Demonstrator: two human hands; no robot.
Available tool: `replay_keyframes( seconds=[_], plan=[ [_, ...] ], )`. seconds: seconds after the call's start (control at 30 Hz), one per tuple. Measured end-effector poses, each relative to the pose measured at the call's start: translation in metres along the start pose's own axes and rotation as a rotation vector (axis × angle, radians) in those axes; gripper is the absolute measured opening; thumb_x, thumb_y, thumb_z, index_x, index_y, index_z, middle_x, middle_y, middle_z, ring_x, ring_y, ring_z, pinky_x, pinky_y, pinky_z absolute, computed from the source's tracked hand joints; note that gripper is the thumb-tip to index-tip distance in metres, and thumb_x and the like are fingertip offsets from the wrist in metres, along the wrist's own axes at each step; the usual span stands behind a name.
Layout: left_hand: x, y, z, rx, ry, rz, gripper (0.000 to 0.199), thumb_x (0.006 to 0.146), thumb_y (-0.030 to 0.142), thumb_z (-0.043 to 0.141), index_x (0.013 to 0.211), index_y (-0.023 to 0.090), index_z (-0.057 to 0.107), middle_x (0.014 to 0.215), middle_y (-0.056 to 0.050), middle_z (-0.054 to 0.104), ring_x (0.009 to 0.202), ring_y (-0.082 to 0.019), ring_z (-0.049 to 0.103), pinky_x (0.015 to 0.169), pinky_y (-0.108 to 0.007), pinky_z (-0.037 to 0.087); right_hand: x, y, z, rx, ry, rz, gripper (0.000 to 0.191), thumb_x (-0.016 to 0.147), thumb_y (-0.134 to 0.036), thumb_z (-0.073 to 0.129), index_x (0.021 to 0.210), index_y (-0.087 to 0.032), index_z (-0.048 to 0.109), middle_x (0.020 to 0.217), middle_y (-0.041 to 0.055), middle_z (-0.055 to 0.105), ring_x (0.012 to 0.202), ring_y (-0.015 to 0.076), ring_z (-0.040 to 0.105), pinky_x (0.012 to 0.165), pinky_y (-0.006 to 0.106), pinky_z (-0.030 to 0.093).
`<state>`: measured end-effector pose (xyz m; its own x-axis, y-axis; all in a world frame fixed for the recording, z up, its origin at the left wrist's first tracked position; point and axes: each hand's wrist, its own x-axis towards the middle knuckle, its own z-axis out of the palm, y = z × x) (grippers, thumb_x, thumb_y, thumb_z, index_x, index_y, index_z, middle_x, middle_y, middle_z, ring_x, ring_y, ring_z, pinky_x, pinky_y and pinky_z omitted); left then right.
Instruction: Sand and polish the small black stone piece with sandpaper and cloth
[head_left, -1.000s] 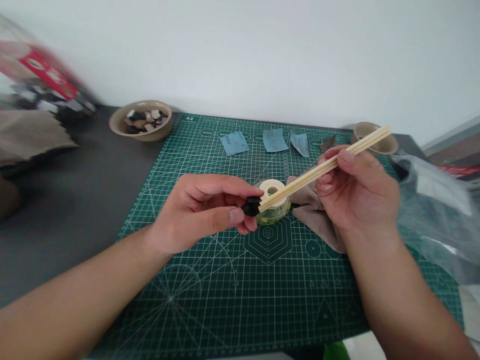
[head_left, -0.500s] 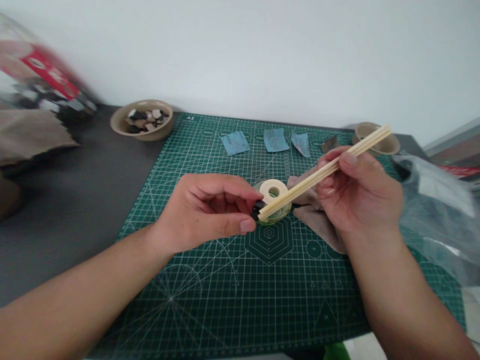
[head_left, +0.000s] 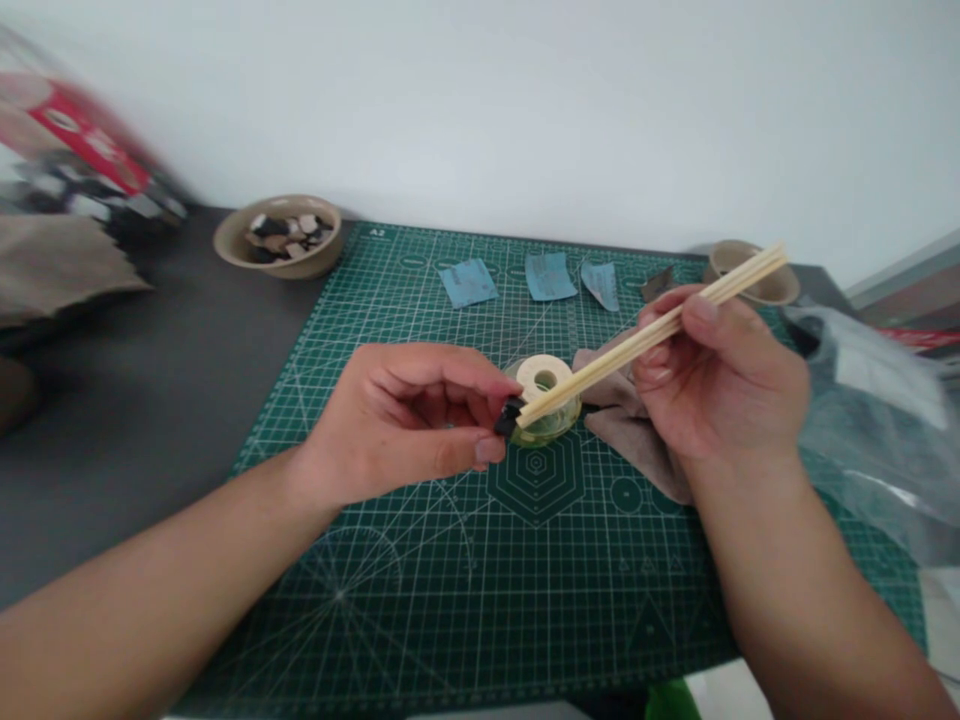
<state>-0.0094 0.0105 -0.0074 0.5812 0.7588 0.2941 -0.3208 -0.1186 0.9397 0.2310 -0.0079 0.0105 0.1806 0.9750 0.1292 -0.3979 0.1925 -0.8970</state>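
Observation:
My left hand (head_left: pixel 397 420) pinches a small glossy black piece (head_left: pixel 509 415) between thumb and fingertips; its exact kind is unclear. My right hand (head_left: pixel 727 380) grips several thin pale wooden sticks (head_left: pixel 645 338), bundled together and slanting up to the right. Their lower ends meet or overlap the black piece; whether they touch I cannot tell. Behind them stands a low clear glass container (head_left: pixel 556 425) with yellowish-green liquid, topped by a cream ring-shaped lid (head_left: pixel 531 371) with a hole. A greyish-brown cloth (head_left: pixel 637 455) lies beside it, partly hidden by my right hand.
A green cutting mat (head_left: pixel 420 640) covers much of the dark table (head_left: pixel 225 400). At the back are a bowl of dark and pale stones (head_left: pixel 315 262), blue paper packets (head_left: pixel 471 282) and another bowl (head_left: pixel 780 288). Clear plastic (head_left: pixel 862 430) lies right, a red-labelled bag (head_left: pixel 90 135) left.
The whole view has shifted slightly. The black piece has tilted a little in my left fingers at the sticks' lower ends. Both hands keep their hold.

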Motion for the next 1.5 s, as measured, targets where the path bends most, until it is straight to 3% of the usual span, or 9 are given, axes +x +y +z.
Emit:
replay_keyframes(
  seconds=[0.13,0.33,0.47,0.7,1.0,1.17,1.5],
  plan=[
    [-0.0001,0.0008,0.0012,0.025,0.013,-0.029,0.033,0.074,0.003,0.081,0.1,0.021,0.081,0.081,-0.005,0.077,0.059,-0.014,0.071,0.051,-0.019,0.059,0.0003,-0.0016,-0.0004,-0.003,0.0,0.008,0.005,0.076,-0.026,0.079,0.073,-0.023,0.077,0.066,-0.0041,0.07,0.049,0.0058,0.062,0.043,0.013,0.052],
    [0.0007,-0.0003,0.0042,0.202,0.079,0.043,0.028,0.069,0.003,0.084,0.094,0.016,0.079,0.08,-0.005,0.078,0.066,-0.014,0.072,0.058,-0.019,0.06,0.0006,-0.0029,0.0003,-0.013,-0.003,0.017,0.007,0.076,-0.029,0.08,0.072,-0.024,0.077,0.066,-0.004,0.07,0.047,0.0059,0.061,0.042,0.014,0.052],
    [0.0013,0.0004,0.005,0.326,0.069,0.101,0.023,0.071,0.005,0.083,0.091,0.016,0.079,0.078,-0.004,0.076,0.066,-0.014,0.071,0.057,-0.019,0.059,-0.0031,-0.0021,0.0034,-0.045,0.007,-0.048,0.005,0.076,-0.027,0.079,0.072,-0.024,0.078,0.063,-0.0041,0.071,0.048,0.0077,0.062,0.042,0.016,0.054],
    [-0.0009,-0.0018,0.0028,0.306,0.138,0.09,0.026,0.072,0.008,0.085,0.094,0.02,0.078,0.08,-0.002,0.075,0.067,-0.013,0.069,0.061,-0.02,0.058,-0.0048,-0.0033,0.0016,-0.09,0.08,-0.219,0.009,0.078,-0.021,0.073,0.071,-0.022,0.078,0.06,-0.0011,0.068,0.042,0.0092,0.059,0.034,0.019,0.048],
    [-0.0015,-0.0051,0.0018,0.358,0.139,0.17,0.031,0.071,0.008,0.085,0.098,0.021,0.079,0.081,-0.002,0.075,0.068,-0.011,0.068,0.06,-0.018,0.056,-0.0061,-0.0003,0.0043,-0.061,0.032,-0.108,0.006,0.077,-0.026,0.08,0.072,-0.023,0.077,0.062,-0.0035,0.07,0.045,0.0085,0.061,0.038,0.018,0.051],
    [-0.0031,-0.0052,0.0031,0.397,0.178,0.133,0.028,0.074,0.013,0.085,0.098,0.026,0.079,0.082,-0.002,0.074,0.069,-0.014,0.067,0.061,-0.023,0.054,-0.0061,-0.0012,0.0054,-0.028,0.072,-0.103,0.009,0.079,-0.022,0.074,0.07,-0.022,0.077,0.058,-0.0041,0.069,0.043,0.0074,0.06,0.035,0.016,0.049],
    [-0.0013,-0.0068,-0.0014,0.511,0.133,0.283,0.034,0.074,0.006,0.083,0.103,0.022,0.077,0.082,-0.001,0.072,0.067,-0.011,0.066,0.059,-0.02,0.055,-0.0009,0.0003,0.0013,-0.027,0.094,-0.018,0.01,0.076,-0.024,0.076,0.067,-0.021,0.075,0.054,-0.0042,0.067,0.04,0.007,0.057,0.033,0.015,0.046]
  ],
)
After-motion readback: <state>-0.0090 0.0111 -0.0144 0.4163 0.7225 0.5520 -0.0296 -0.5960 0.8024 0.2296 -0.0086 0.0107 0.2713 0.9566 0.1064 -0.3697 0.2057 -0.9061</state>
